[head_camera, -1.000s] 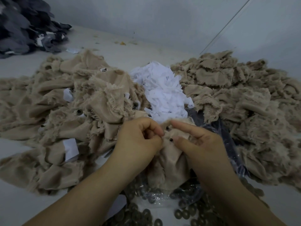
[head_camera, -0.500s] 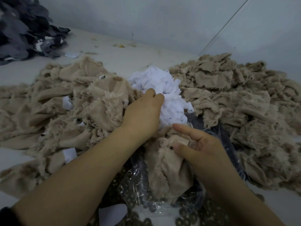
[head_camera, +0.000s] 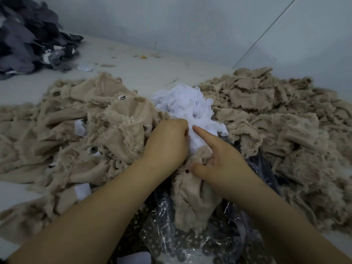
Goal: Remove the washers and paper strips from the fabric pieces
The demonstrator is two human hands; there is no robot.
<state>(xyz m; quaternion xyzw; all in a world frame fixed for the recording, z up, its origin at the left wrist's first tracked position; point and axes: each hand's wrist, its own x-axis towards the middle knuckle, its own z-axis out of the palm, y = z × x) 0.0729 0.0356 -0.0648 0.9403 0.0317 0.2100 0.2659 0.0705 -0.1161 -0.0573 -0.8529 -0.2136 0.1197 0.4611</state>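
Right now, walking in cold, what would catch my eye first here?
Probably the bright white heap of paper strips at centre, flanked on both sides by beige fabric piles. Just in front, the left hand and right hand work a fabric piece over a plastic bag of dark washers.

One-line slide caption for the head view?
Both hands, left and right, work a beige fabric piece beside the white paper pile.

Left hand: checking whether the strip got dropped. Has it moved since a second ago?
Yes. The left hand went from the fabric piece up to the white paper pile.
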